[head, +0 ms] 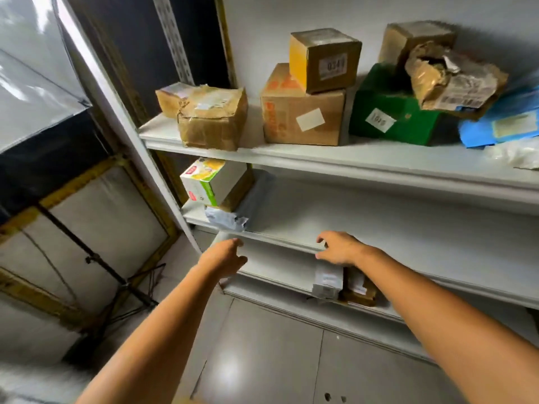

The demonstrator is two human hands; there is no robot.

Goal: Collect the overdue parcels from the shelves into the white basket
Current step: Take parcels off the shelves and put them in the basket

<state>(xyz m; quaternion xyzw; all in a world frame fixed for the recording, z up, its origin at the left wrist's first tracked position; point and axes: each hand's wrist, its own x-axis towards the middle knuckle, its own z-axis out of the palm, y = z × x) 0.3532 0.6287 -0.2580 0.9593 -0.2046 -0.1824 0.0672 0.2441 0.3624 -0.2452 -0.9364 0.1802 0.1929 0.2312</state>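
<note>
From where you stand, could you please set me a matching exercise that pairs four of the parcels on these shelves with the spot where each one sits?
Parcels:
1. green box
2. small box with a yellow side
3. white and green carton
4. pale labelled parcel

Places:
A. left end of the middle shelf
B. lower shelf, just below the right hand
C. stacked on the large brown box
D. top shelf, right of the large brown box

Pairs: 1-D, 2-C, 3-A, 4-B.
</note>
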